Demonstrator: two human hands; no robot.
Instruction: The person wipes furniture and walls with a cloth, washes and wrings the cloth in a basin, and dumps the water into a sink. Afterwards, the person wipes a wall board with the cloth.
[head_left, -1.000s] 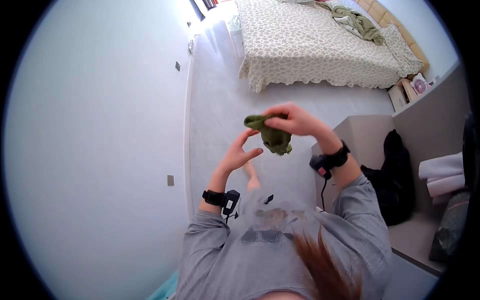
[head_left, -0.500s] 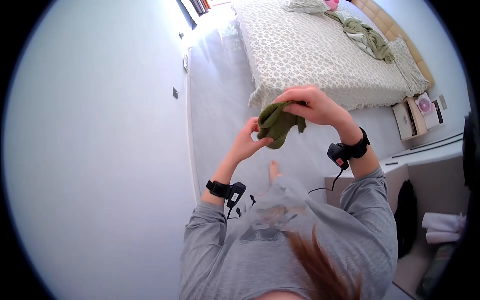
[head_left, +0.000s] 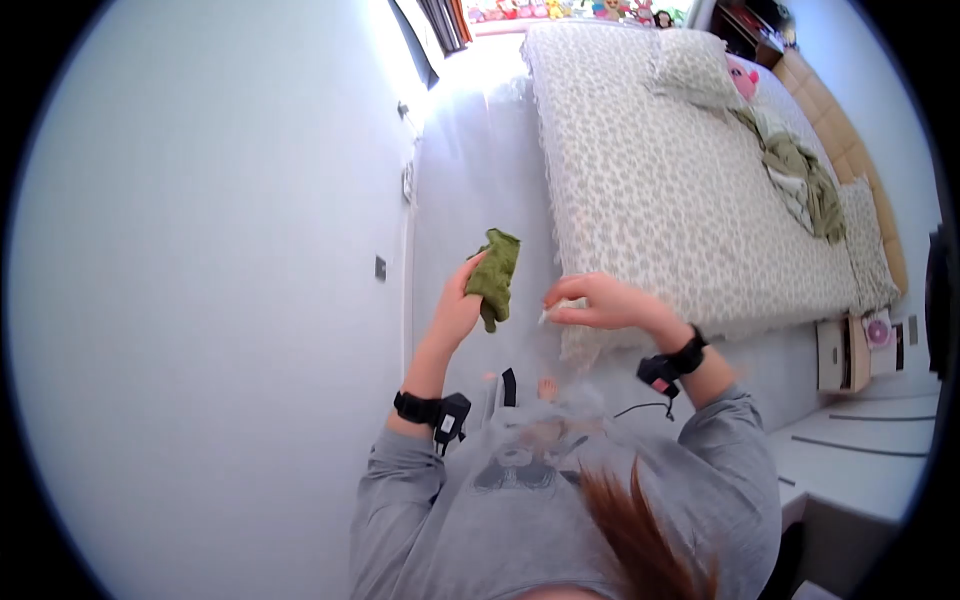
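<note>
A small piece of crumpled olive-green cloth (head_left: 496,275) hangs in my left hand (head_left: 461,304), whose fingers are closed on it and partly covered by its folds. My right hand (head_left: 604,302) is apart from the cloth, off to its right and in front of the bed's near corner. Its fingers are curled towards the thumb. A small whitish bit shows at the fingertips, too small to name and hard to tell from the pale bedspread behind.
The large bed with a floral bedspread (head_left: 650,180) fills the right side, with a rumpled green garment (head_left: 808,185) lying on it. A white wall (head_left: 220,300) runs along my left. A nightstand (head_left: 838,355) stands at the right, by a white cabinet top (head_left: 850,440).
My right hand has let go of the green cloth and moved apart from it. The cloth stays in my left hand, now further left. The view has shifted, showing more of the bed.
</note>
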